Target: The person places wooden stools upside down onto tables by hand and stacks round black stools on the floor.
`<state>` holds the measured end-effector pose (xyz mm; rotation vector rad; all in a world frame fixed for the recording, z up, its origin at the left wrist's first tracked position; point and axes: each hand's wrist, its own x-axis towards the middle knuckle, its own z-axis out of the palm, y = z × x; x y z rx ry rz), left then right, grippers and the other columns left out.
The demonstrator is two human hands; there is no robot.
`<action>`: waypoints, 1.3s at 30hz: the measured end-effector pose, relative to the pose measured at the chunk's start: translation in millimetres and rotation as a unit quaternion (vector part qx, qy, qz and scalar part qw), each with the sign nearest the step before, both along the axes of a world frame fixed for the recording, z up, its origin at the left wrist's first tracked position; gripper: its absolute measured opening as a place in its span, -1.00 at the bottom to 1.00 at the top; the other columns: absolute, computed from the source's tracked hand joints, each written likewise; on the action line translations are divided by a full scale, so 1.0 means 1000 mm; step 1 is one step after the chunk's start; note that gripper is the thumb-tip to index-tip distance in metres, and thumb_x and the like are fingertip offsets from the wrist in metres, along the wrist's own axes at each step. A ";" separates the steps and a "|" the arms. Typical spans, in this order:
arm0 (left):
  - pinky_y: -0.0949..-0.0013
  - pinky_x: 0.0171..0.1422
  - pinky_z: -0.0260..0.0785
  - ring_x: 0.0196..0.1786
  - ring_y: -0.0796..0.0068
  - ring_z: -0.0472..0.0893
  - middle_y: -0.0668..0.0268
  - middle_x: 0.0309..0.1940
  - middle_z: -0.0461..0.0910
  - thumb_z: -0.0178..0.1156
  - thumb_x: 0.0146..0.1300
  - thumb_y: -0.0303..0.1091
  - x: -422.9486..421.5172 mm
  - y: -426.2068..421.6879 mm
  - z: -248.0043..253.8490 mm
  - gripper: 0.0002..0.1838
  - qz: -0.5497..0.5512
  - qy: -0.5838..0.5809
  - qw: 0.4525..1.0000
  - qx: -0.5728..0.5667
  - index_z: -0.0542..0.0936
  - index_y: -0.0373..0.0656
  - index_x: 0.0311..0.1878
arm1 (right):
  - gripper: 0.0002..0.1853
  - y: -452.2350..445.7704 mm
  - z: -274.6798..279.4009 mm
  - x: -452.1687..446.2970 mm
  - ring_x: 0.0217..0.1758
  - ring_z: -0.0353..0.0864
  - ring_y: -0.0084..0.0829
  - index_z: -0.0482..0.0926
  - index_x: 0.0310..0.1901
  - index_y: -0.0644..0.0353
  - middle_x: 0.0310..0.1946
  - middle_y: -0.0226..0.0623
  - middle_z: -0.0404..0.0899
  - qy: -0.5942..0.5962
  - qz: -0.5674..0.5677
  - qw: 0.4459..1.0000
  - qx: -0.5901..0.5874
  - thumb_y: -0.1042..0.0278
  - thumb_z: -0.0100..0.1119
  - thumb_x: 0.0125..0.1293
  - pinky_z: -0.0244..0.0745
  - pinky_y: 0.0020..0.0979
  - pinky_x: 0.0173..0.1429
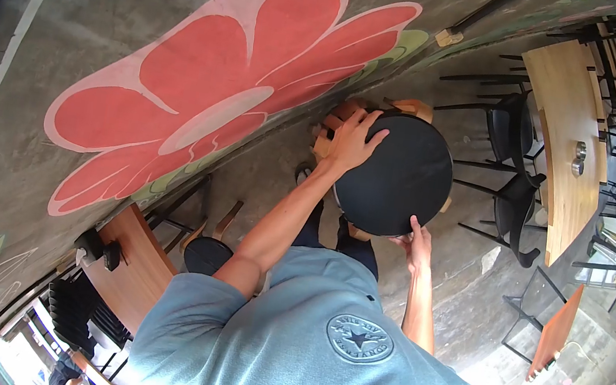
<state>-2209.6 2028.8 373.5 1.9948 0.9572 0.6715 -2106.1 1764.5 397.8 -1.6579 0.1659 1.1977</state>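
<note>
A round black stool seat [397,175] faces up at me, with pale wooden parts [412,109] showing around its edge. My left hand [350,142] is closed over its upper left rim, thumb lying on the black top and fingers along the outer edge. At the lower right rim, my right hand [416,245] has its thumb at the edge, while its other fingers are partly hidden beneath. More wooden pieces [322,144] show behind my left hand; whether they belong to the same stool I cannot tell. My legs stand just below the seat.
A concrete wall with a painted red flower [219,93] rises on the left. A wooden table [567,142] with black chairs [514,210] stands right. Lower left are another wooden table [128,266] and a black-seated chair [208,256]. An orange-brown board [556,334] stands lower right.
</note>
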 end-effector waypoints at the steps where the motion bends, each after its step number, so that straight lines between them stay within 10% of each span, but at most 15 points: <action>1: 0.12 -0.14 0.43 -0.16 0.08 0.55 0.14 -0.20 0.46 0.15 0.24 -0.08 0.004 0.000 -0.001 -0.54 -0.008 -0.010 1.000 0.007 0.48 -0.15 0.12 | -0.58 -0.003 -0.001 0.004 -0.49 0.59 -0.50 0.42 -0.09 0.33 -0.51 -0.37 0.52 0.001 0.018 1.000 0.005 0.06 0.08 0.34 0.68 -0.31 -0.26; 21: 0.13 -0.07 0.45 -0.10 0.00 0.54 0.11 -0.14 0.47 0.15 0.23 0.00 0.027 0.015 -0.050 -0.51 0.016 0.072 0.997 -0.012 0.45 -0.14 0.08 | -0.41 0.017 -0.062 0.044 -0.47 0.66 -0.28 0.39 -0.14 0.41 -0.43 -0.06 0.61 0.020 0.098 0.993 -0.066 -0.14 0.07 0.28 0.65 -0.34 -0.29; 39: 0.24 -0.12 0.38 -0.23 0.09 0.56 0.03 -0.32 0.52 0.29 0.16 -0.21 -0.070 -0.026 0.021 -0.63 0.089 0.043 0.992 -0.084 0.49 -0.34 -0.15 | -0.78 -0.001 0.016 0.006 -0.74 0.38 -0.71 0.58 -0.42 0.37 -0.78 -0.47 0.44 -0.206 0.063 0.974 -0.072 0.35 0.33 0.11 0.29 -0.61 -0.64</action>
